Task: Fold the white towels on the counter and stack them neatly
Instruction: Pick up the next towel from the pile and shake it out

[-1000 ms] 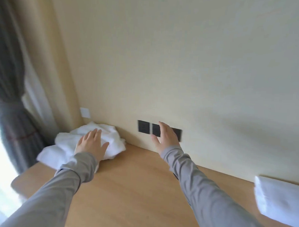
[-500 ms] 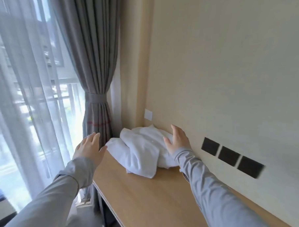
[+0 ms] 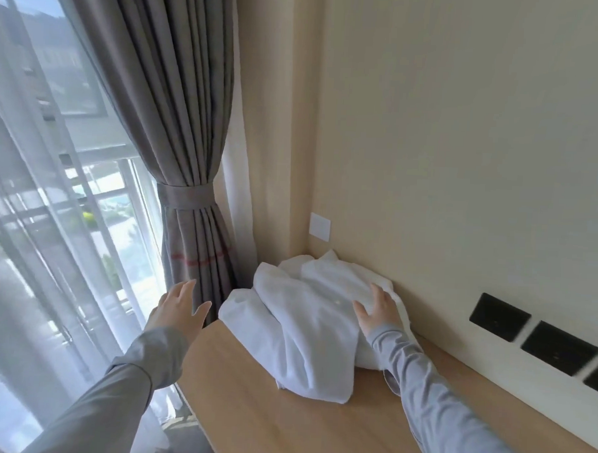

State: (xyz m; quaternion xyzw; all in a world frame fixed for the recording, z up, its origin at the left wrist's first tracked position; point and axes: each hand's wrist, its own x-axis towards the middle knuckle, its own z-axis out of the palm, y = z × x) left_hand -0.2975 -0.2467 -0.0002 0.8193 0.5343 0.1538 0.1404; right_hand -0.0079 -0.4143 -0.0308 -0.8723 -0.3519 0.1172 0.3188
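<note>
Head view. A crumpled heap of white towels (image 3: 307,315) is seen at the far left corner of the counter (image 3: 282,427), pushed up against the wall (image 3: 465,148). Nothing in the heap is folded. One lobe reaches the counter's left edge, and a loose flap is draped toward the near edge.

The right hand (image 3: 379,312) is laid palm down on the right side of the heap, close to the wall. Its fingers are straight and slightly spread, the thumb held apart; no cloth is pinched. The left hand (image 3: 177,310) is held in the air just past the counter's left edge, apart from the towels. Its fingers are straight and spread, and nothing is touched. Both arms are covered by grey sleeves (image 3: 453,421).

Beyond the left edge, a grey curtain (image 3: 179,118) is gathered by a tie-back (image 3: 186,195), with a sheer curtain (image 3: 33,232) over the window beside it. On the wall, a white plate (image 3: 320,226) is mounted above the heap, and black sockets (image 3: 499,317) are set in a row toward the counter's right.
</note>
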